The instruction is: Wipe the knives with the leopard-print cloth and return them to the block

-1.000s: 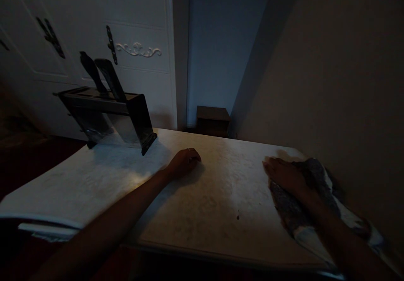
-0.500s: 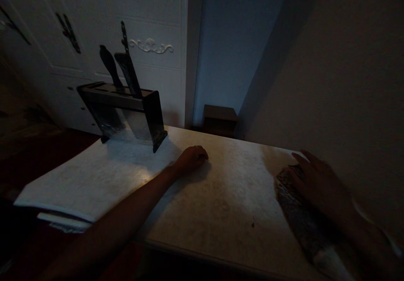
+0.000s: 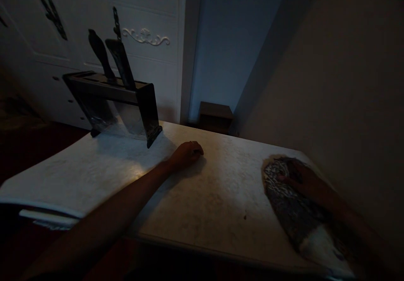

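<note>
My left hand (image 3: pixel 187 154) rests on the pale marbled tabletop (image 3: pixel 217 196) with its fingers curled in. Nothing shows in that hand, and a ring is on one finger. At the right end of the table, my right hand (image 3: pixel 304 183) presses on a dark patterned cloth (image 3: pixel 284 203), which has a whitish part near the front. The thumb lies across the cloth, while the other fingers are partly lost in shadow. A small dark speck (image 3: pixel 245 217) is on the tabletop between my hands.
A black knife block (image 3: pixel 116 104) with clear sides stands at the back left, holding dark-handled knives. Behind it is a white cabinet (image 3: pixel 142 70) with ornate handles. A wall (image 3: pixel 341 83) borders the right side. A small brown box-like piece (image 3: pixel 216 110) sits beyond the back edge.
My right hand has drawn in from the table's far right edge onto the cloth, and the cloth's far end has spread out there. My left hand stays on the tabletop. The view has shifted slightly.
</note>
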`<action>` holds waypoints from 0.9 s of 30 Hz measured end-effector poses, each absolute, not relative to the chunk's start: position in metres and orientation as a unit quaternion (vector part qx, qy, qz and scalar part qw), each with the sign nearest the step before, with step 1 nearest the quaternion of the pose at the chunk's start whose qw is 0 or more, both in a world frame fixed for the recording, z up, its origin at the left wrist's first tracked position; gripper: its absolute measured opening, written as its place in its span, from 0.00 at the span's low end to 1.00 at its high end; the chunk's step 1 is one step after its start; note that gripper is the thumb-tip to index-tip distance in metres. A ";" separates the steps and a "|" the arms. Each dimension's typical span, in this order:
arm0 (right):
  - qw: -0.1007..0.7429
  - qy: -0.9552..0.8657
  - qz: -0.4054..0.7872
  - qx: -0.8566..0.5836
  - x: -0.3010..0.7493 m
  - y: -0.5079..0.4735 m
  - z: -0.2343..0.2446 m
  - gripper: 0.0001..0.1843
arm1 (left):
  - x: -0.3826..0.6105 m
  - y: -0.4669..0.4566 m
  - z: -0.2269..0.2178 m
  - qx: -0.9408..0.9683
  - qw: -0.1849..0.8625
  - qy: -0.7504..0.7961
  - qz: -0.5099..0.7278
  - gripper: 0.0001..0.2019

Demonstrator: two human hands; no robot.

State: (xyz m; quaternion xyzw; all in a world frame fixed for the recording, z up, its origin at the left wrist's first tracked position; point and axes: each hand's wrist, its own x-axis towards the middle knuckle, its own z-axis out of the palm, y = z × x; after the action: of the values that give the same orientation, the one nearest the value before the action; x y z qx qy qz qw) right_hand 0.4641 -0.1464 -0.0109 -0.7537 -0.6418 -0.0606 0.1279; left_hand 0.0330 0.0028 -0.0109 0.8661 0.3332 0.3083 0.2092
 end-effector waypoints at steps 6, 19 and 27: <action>0.121 -0.667 0.023 -0.734 0.414 -0.121 -0.001 0.44 | 0.032 0.005 -0.010 0.864 0.217 0.330 0.312 0.10; 0.126 -0.724 0.009 -0.678 0.268 -0.048 0.011 0.38 | 0.030 0.008 -0.010 0.877 0.193 0.331 0.291 0.10; 0.201 -0.758 -0.028 -0.620 0.237 -0.039 -0.007 0.33 | 0.030 0.009 -0.013 0.874 0.180 0.345 0.290 0.09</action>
State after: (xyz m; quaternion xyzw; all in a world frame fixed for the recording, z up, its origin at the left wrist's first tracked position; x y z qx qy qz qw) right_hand 0.2373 -0.0390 -0.0066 -0.6202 -0.7577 -0.0281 0.2010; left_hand 0.0298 0.0087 -0.0129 0.8740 0.3455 0.2905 0.1799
